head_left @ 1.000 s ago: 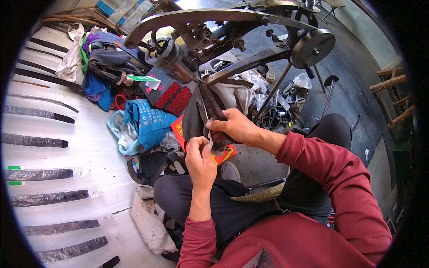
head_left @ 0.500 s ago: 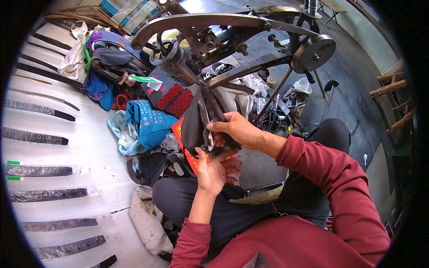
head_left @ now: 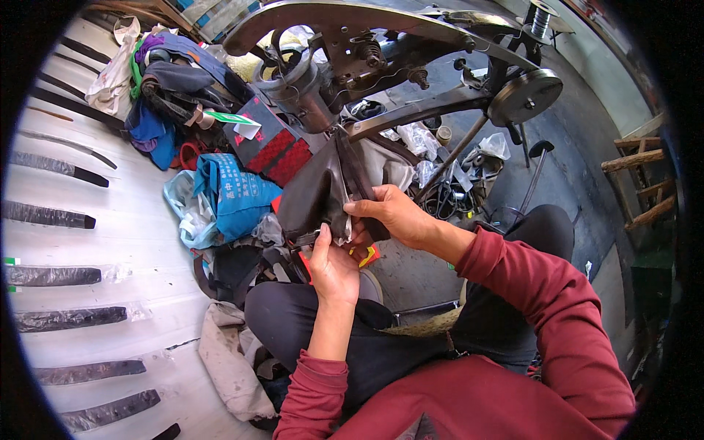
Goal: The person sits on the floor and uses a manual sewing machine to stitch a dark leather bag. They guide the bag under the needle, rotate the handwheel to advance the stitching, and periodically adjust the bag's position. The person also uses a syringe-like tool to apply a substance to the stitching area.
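A hand-cranked sewing machine (head_left: 304, 103) stands in front of me. From the bottom of its head hangs a dark brown leather piece (head_left: 312, 194), with a pale frayed strip along one edge and dark bands on its right; whether it is a bag or a boot upper, I cannot tell. My right hand (head_left: 396, 218) pinches that edge between thumb and fingers. Below it, my left hand (head_left: 337, 268) holds the lower end, thumb up in front and fingers partly hidden behind the leather. The machine's round handwheel (head_left: 525, 97) is at the upper right.
On the left a pale surface carries several dark wrapped strips (head_left: 70, 319). A heap of clothes (head_left: 172, 88) and a blue bag (head_left: 231, 187) lie beyond my left knee. Tools and plastic bags (head_left: 451, 176) sit behind the machine's arm. A wooden rack (head_left: 638, 183) stands far right.
My left hand has gone from spread fingers to gripping the leather's lower end. The leather now spreads wider to the left. My right hand keeps its pinch. The whole view has shifted slightly.
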`<control>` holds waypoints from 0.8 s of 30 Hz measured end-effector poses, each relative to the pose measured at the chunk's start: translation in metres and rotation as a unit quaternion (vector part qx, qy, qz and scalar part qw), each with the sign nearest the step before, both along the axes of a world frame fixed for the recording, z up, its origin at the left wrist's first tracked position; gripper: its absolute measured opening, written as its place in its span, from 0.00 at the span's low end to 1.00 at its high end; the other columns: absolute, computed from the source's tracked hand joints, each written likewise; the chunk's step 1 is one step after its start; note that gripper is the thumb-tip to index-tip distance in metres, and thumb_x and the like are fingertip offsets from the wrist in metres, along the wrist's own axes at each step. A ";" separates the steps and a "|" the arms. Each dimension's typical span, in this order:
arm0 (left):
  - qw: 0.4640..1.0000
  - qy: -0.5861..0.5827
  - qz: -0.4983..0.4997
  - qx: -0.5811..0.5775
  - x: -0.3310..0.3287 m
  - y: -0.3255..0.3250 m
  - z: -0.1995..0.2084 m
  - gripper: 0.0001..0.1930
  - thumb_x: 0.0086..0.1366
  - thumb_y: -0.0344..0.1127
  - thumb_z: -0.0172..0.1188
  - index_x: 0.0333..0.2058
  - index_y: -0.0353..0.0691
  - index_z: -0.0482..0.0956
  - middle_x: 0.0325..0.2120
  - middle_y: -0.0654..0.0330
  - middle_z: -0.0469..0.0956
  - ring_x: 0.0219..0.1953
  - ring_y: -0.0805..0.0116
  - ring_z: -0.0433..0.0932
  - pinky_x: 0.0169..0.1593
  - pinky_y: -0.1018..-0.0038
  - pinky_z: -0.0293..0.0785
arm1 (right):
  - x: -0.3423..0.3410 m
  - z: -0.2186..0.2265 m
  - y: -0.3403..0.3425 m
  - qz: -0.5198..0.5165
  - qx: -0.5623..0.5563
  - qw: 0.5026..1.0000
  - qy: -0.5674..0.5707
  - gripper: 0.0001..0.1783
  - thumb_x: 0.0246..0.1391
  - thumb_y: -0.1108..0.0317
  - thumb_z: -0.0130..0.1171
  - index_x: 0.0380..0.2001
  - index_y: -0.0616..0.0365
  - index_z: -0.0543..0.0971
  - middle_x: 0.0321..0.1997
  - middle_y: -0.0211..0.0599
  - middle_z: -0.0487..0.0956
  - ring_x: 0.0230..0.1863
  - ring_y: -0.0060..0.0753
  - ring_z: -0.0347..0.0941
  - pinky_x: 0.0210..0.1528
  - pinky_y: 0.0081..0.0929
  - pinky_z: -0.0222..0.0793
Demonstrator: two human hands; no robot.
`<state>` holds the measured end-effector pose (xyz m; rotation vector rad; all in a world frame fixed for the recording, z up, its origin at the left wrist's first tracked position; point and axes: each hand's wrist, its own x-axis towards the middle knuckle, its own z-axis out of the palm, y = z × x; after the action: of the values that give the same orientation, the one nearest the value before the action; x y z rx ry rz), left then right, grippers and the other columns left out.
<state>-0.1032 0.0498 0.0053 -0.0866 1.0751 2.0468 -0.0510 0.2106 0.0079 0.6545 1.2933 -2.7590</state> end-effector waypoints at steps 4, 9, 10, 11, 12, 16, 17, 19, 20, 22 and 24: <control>0.999 0.045 0.026 0.006 0.000 -0.003 0.000 0.26 0.73 0.50 0.53 0.57 0.34 0.76 0.48 0.54 0.82 0.46 0.62 0.79 0.53 0.64 0.73 | -0.001 -0.005 -0.006 -0.019 0.031 0.999 0.007 0.10 0.61 0.67 0.65 0.37 0.65 0.80 0.30 0.37 0.82 0.29 0.28 0.81 0.32 0.25 0.81; 0.997 0.064 0.043 0.013 0.001 -0.006 -0.003 0.27 0.72 0.50 0.54 0.57 0.32 0.76 0.50 0.52 0.82 0.45 0.62 0.80 0.53 0.66 0.74 | 0.011 -0.004 -0.014 -0.008 0.007 0.999 0.032 0.09 0.61 0.70 0.65 0.40 0.65 0.80 0.32 0.39 0.83 0.32 0.31 0.82 0.38 0.27 0.82; 0.997 0.063 0.038 0.019 0.001 -0.006 -0.004 0.27 0.72 0.50 0.54 0.57 0.31 0.75 0.50 0.52 0.81 0.45 0.62 0.80 0.53 0.66 0.74 | 0.013 -0.003 -0.016 -0.007 0.003 0.999 0.038 0.09 0.61 0.71 0.65 0.41 0.65 0.80 0.32 0.39 0.83 0.32 0.32 0.83 0.40 0.29 0.82; 0.998 0.054 0.039 0.017 0.001 -0.007 -0.004 0.27 0.72 0.50 0.54 0.57 0.31 0.76 0.50 0.52 0.81 0.46 0.62 0.80 0.53 0.66 0.74 | 0.014 -0.003 -0.018 -0.009 0.002 0.999 0.036 0.09 0.61 0.71 0.65 0.41 0.65 0.80 0.32 0.40 0.84 0.32 0.32 0.83 0.40 0.29 0.82; 0.998 0.046 0.041 0.016 0.001 -0.007 -0.005 0.26 0.72 0.49 0.54 0.57 0.32 0.76 0.50 0.53 0.82 0.46 0.62 0.80 0.53 0.65 0.74 | 0.016 -0.003 -0.019 -0.010 0.002 0.999 0.035 0.09 0.61 0.71 0.64 0.41 0.65 0.80 0.32 0.40 0.84 0.32 0.32 0.83 0.39 0.28 0.81; 0.998 0.038 0.039 -0.009 0.001 -0.008 -0.001 0.25 0.73 0.48 0.54 0.57 0.32 0.76 0.50 0.54 0.82 0.48 0.63 0.79 0.56 0.64 0.74 | 0.015 -0.001 -0.021 -0.010 0.009 1.000 0.013 0.08 0.62 0.70 0.63 0.39 0.65 0.80 0.31 0.39 0.84 0.31 0.30 0.82 0.36 0.25 0.79; 0.998 0.044 0.030 0.021 0.002 -0.008 0.000 0.25 0.73 0.48 0.54 0.57 0.33 0.76 0.50 0.54 0.82 0.48 0.63 0.79 0.56 0.64 0.74 | 0.015 -0.001 -0.021 -0.009 0.008 1.000 0.004 0.08 0.62 0.70 0.63 0.39 0.65 0.80 0.30 0.39 0.84 0.31 0.29 0.82 0.36 0.25 0.79; 0.998 0.043 0.027 0.028 0.004 -0.008 0.001 0.25 0.73 0.48 0.54 0.57 0.33 0.76 0.50 0.55 0.82 0.47 0.64 0.79 0.56 0.64 0.74 | 0.015 0.000 -0.022 -0.001 0.044 0.999 0.018 0.07 0.62 0.71 0.63 0.38 0.65 0.80 0.30 0.38 0.83 0.30 0.28 0.81 0.36 0.25 0.79; 0.998 0.043 0.030 0.023 0.004 -0.008 0.001 0.25 0.73 0.48 0.54 0.57 0.33 0.76 0.50 0.55 0.82 0.47 0.64 0.79 0.55 0.65 0.74 | 0.014 0.000 -0.022 0.003 0.062 0.998 0.021 0.07 0.62 0.71 0.63 0.38 0.65 0.79 0.30 0.38 0.83 0.30 0.27 0.81 0.36 0.25 0.78; 0.998 0.044 0.037 0.015 0.005 -0.008 0.001 0.24 0.73 0.48 0.54 0.57 0.34 0.76 0.49 0.55 0.82 0.47 0.64 0.79 0.55 0.66 0.74 | 0.014 -0.001 -0.022 0.004 0.080 0.997 0.023 0.06 0.61 0.72 0.63 0.37 0.65 0.79 0.30 0.37 0.83 0.30 0.26 0.80 0.36 0.24 0.78; 0.999 0.039 0.015 0.020 0.003 -0.009 0.001 0.25 0.73 0.48 0.54 0.57 0.34 0.76 0.50 0.55 0.82 0.48 0.65 0.80 0.54 0.67 0.74 | 0.014 -0.002 -0.023 0.003 0.099 0.995 0.022 0.06 0.60 0.73 0.64 0.37 0.65 0.79 0.30 0.36 0.82 0.30 0.25 0.80 0.36 0.24 0.78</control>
<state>-0.1003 0.0404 0.0062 -0.0026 1.0852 2.1135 -0.0369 0.1875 0.0064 0.6001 1.5903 -2.6783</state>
